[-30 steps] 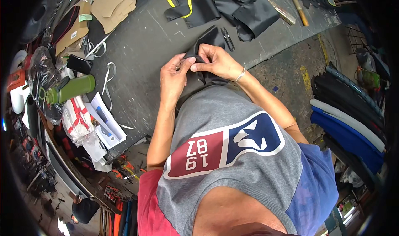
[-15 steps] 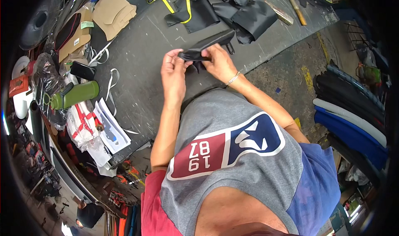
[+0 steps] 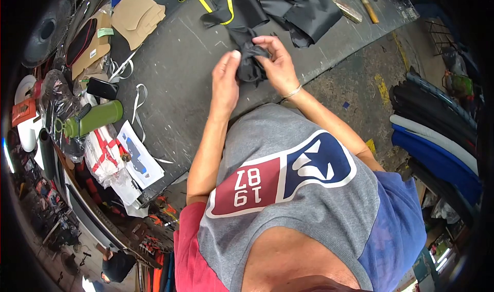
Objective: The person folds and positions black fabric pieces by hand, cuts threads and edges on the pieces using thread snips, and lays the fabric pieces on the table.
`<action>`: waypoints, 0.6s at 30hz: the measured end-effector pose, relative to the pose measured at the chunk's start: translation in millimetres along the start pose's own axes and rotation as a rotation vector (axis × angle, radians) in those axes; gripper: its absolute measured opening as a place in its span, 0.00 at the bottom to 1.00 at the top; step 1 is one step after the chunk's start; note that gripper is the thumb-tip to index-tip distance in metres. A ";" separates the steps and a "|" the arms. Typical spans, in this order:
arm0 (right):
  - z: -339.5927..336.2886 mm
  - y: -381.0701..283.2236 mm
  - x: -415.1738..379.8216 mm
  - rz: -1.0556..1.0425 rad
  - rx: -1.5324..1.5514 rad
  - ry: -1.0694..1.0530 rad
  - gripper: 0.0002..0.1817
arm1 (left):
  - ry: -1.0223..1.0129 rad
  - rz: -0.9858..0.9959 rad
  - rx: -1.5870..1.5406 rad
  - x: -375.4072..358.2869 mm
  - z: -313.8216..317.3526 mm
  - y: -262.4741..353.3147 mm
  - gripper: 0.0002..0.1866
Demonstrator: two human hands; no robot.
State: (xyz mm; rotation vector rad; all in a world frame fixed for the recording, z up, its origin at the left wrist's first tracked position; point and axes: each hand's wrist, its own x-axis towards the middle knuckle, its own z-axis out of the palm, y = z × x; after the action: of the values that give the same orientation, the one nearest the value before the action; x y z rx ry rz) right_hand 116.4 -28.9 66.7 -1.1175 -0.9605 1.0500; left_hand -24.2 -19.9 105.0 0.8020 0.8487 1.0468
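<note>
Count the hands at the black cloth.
2: the left hand at the left edge of the cloth, the right hand at its right.

Scratched grey table (image 3: 180, 71); on it black cloth pieces (image 3: 315, 18); white strap (image 3: 136, 107)

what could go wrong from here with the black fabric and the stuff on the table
The black fabric is bunched between the left hand and right hand, so it might crease or slip. Similar black pieces lie just beyond and could get mixed up with it. The green bottle seems to lie on its side near printed sheets, so it could roll or leak onto them.
</note>
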 end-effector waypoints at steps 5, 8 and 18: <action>-14.1 -14.6 7.1 0.423 0.125 -0.232 0.15 | 0.057 -0.031 -0.164 17.6 -9.3 -14.7 0.14; -24.5 -16.0 5.5 0.769 0.635 -0.265 0.18 | 0.043 0.001 -0.038 22.8 -21.1 -25.8 0.14; -51.9 -17.6 6.9 0.650 0.343 -0.583 0.28 | 0.019 0.000 0.368 10.6 -12.1 -17.2 0.20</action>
State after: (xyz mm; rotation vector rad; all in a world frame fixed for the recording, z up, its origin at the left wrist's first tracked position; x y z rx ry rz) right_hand 170.6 -35.6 75.1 -0.8554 -0.8156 2.0666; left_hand -25.4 -13.2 82.5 1.1018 1.0746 0.9103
